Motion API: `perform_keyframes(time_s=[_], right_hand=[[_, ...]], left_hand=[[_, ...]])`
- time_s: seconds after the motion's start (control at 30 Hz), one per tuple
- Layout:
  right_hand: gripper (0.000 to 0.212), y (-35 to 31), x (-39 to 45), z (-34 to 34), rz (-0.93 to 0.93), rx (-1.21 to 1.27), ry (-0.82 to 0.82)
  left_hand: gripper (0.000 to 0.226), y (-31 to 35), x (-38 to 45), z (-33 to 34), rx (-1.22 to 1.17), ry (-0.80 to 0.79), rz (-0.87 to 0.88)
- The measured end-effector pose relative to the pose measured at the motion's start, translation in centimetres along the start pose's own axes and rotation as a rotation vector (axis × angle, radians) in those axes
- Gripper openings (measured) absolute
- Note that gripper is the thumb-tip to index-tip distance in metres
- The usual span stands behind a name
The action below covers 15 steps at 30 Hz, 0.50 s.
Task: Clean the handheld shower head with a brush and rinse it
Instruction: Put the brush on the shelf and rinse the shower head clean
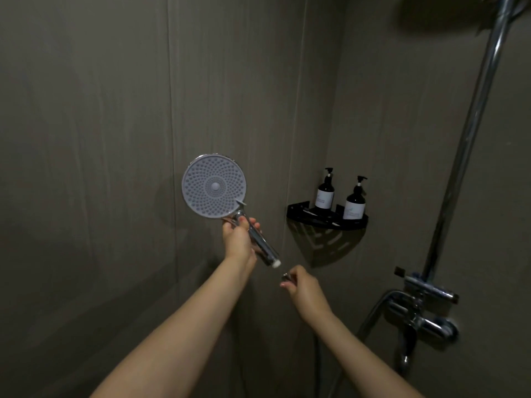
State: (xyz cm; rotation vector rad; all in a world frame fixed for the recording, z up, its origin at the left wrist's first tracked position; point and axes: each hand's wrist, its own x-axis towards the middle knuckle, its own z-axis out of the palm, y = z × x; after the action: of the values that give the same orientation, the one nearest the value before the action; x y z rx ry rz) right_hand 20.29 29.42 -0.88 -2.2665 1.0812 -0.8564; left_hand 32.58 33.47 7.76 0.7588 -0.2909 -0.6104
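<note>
Hand (238, 239) gripping upright shower head (214, 189)

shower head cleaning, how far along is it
Done: shower head looks detached from the hose. In hand: left hand grips its handle, right hand pinches the hose end just apart. Left: brushing and rinsing; no brush or running water is visible.

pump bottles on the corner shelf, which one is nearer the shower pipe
The right-hand pump bottle, at the corner shelf's front edge. The other pump bottle stands further left, nearer the shower head.
</note>
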Motion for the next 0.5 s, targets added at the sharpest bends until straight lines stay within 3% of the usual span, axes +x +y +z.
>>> perform_keyframes(time_s=[0.13, 0.23, 0.5], right_hand=[[0.01, 0.0, 0.3, 0.3, 0.019, 0.273, 0.048], [0.019, -0.4, 0.6, 0.3, 0.015, 0.406, 0.053], [0.027, 0.1, 1.1, 0.5, 0.05, 0.481, -0.028]], left_hand=[[0.023, -0.2, -0.4, 0.1, -0.009, -0.041, -0.014], [0.022, -0.5, -0.4, 0.0, -0.046, -0.053, -0.025], [0.02, -0.3, -0.5, -0.4, -0.067, -0.072, -0.043]])
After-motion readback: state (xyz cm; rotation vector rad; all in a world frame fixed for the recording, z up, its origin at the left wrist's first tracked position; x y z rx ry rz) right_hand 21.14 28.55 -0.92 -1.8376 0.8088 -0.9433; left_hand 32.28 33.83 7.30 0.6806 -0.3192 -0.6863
